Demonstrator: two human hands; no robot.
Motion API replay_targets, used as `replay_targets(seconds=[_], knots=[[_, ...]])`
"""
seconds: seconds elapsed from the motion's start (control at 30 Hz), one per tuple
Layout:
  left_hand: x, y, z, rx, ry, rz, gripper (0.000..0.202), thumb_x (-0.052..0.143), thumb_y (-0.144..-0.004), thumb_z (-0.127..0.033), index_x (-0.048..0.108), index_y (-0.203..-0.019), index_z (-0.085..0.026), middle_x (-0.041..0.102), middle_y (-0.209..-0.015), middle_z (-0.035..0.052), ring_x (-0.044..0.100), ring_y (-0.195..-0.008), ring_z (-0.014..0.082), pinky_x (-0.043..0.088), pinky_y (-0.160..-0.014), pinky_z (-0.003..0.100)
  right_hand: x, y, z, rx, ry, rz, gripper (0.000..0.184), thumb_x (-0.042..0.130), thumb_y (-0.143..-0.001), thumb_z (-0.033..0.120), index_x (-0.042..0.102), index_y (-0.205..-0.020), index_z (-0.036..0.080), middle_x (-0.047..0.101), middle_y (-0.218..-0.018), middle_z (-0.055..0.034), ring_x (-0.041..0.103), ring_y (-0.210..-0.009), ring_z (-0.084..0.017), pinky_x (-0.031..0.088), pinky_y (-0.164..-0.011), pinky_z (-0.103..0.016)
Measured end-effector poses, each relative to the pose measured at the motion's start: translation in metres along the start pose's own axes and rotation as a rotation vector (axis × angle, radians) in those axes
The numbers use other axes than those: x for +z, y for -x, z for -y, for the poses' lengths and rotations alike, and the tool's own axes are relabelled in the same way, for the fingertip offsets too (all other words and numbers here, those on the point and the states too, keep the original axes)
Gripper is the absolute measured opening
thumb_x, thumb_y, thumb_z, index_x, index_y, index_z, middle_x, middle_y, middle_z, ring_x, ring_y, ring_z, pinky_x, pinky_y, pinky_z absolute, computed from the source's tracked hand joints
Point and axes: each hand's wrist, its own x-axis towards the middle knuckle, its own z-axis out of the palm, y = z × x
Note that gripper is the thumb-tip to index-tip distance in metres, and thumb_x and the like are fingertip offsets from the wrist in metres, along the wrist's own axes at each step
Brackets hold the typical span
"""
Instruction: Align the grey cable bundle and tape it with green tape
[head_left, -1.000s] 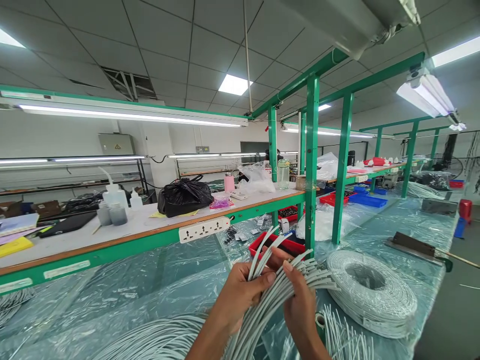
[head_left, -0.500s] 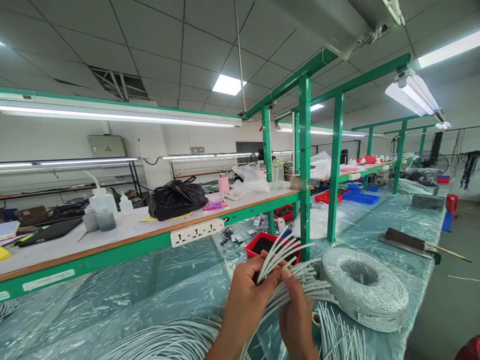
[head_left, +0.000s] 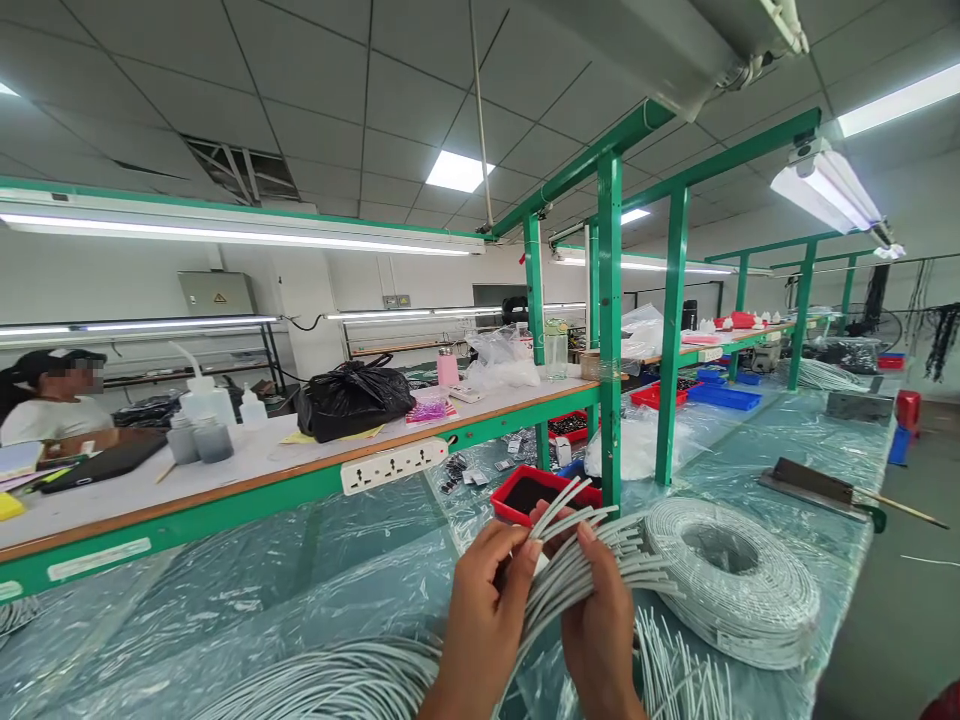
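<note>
A bundle of light grey cables [head_left: 559, 585] fans out between my two hands, its cut ends pointing up and to the right. My left hand [head_left: 491, 590] is closed, pinching a few of the cables between thumb and fingers. The thumb of my right hand [head_left: 600, 610] presses on the bundle from the right, its fingers curled behind and partly hidden. Below my left hand lies a large loose coil of the same cable [head_left: 337, 685]. More cut cable ends [head_left: 682, 670] stick up right of my right hand.
A wrapped cable coil [head_left: 731, 570] rests on the plastic-covered bench at right. Behind my hands sits a red bin [head_left: 525, 492] beside a green post [head_left: 610, 340]. A shelf with a power strip [head_left: 394, 465] and black bag [head_left: 352, 400] crosses the left. A person [head_left: 56, 400] is at far left.
My left hand has shifted slightly left and down, and fewer cable ends stand up from its grip. My right hand has moved slightly up. A person has come into view at far left.
</note>
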Motion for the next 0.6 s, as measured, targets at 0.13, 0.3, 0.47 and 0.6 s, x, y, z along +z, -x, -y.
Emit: replay_targets(seconds=[0.13, 0.3, 0.47, 0.6], knots=[[0.012, 0.011, 0.008, 0.063, -0.082, -0.036, 0.026, 0.042, -0.089, -0.029, 0.065, -0.090, -0.016, 0.054, -0.079, 0.0037, 0.050, -0.073, 0.0166, 0.038, -0.065, 0.028, 0.001, 0.004, -0.004, 0.042, -0.056, 0.007, 0.030, 0.067, -0.067, 0.039, 0.066, -0.092, 0.023, 0.073, -0.090, 0.0015, 0.064, -0.093, -0.018, 0.051, -0.080, -0.029], [0.014, 0.022, 0.011, 0.117, -0.200, -0.051, 0.029, 0.043, -0.087, -0.032, 0.058, -0.106, -0.017, 0.059, -0.097, 0.0098, 0.050, -0.089, 0.0248, 0.036, -0.080, 0.041, -0.002, 0.003, -0.006, 0.074, 0.057, 0.090, 0.025, 0.065, -0.071, 0.046, 0.064, -0.083, 0.023, 0.071, -0.078, 0.0033, 0.064, -0.086, -0.015, 0.049, -0.076, -0.023], [-0.023, 0.005, -0.021, -0.094, -0.331, 0.327, 0.037, 0.070, -0.065, -0.033, 0.058, -0.097, -0.020, 0.059, -0.097, 0.0072, 0.051, -0.093, 0.0293, 0.039, -0.084, 0.046, -0.012, -0.001, 0.007, 0.067, 0.282, 0.398, 0.027, 0.059, -0.075, 0.048, 0.061, -0.067, 0.022, 0.067, -0.072, -0.0001, 0.063, -0.085, -0.019, 0.047, -0.076, -0.029], [-0.040, -0.007, -0.033, -0.298, 0.087, 0.784, 0.027, 0.070, -0.059, -0.032, 0.056, -0.079, -0.021, 0.057, -0.082, 0.0001, 0.056, -0.082, 0.0221, 0.044, -0.077, 0.036, -0.011, -0.003, 0.021, 0.108, 0.557, 0.740, 0.034, 0.059, -0.069, 0.056, 0.064, -0.065, 0.022, 0.070, -0.091, -0.0083, 0.056, -0.105, -0.028, 0.035, -0.098, -0.044]])
